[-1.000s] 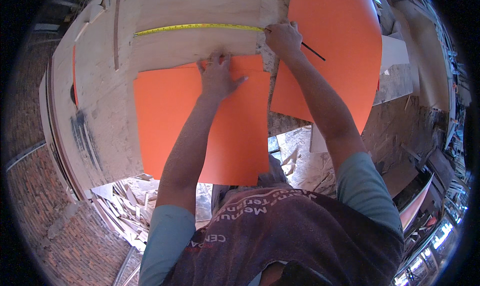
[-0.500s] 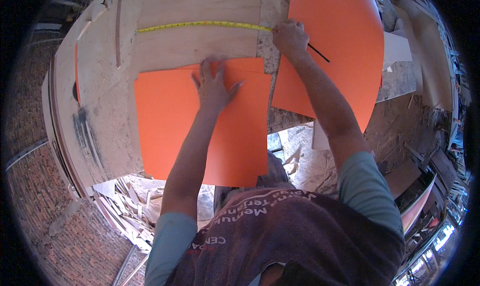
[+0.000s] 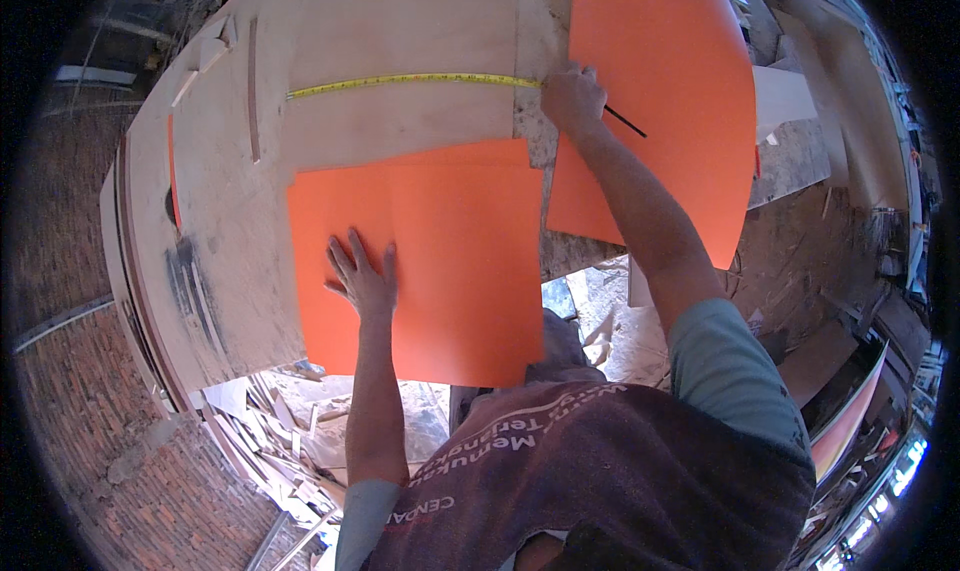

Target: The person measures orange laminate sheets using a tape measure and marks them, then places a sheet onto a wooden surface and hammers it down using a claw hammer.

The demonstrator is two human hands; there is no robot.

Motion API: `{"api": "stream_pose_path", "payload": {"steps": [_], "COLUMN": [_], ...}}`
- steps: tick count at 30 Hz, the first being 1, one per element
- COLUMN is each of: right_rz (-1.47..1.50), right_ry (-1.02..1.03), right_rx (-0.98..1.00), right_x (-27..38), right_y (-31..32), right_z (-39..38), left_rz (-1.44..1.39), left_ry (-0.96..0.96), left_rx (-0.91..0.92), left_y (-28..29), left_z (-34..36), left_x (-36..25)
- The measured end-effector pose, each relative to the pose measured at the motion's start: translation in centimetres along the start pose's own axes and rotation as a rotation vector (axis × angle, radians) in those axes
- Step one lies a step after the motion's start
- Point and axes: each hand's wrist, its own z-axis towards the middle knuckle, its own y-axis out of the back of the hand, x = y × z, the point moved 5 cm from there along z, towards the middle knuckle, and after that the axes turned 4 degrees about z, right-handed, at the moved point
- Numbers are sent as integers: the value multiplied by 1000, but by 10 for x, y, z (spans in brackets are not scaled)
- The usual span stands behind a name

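Note:
My left hand lies flat with its fingers spread on the left part of an orange sheet. A second sheet edge peeks out along the top of that one. Beyond it, a yellow tape measure stretches across the pale board, its blade leading into my closed right hand. The tape's case is hidden by the fingers. From the same hand a thin black stick, like a pencil, pokes out to the right, above a larger orange sheet.
Narrow wood strips and an orange-edged strip lie on the board's left. Scrap offcuts are heaped below the board. A brick surface runs along the left, and more panels stand at the right.
My left hand has slid from the sheet's upper edge down and to the left. My right hand still grips the extended tape. The whole view has shifted slightly.

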Motion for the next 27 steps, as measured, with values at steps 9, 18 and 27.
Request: {"api": "stream_pose_path", "payload": {"steps": [9, 18, 27], "right_rz": [9, 38, 38], "right_ry": [9, 5, -9], "right_rx": [-2, 8, 66], "right_x": [2, 2, -1], "right_y": [7, 8, 2], "right_z": [-1, 0, 4], "left_rz": [69, 58, 70], "left_ry": [1, 21, 39], "left_rx": [-64, -55, -57], "left_y": [-4, 2, 0], "left_z": [-2, -4, -3], "left_x": [-7, -11, -11]}}
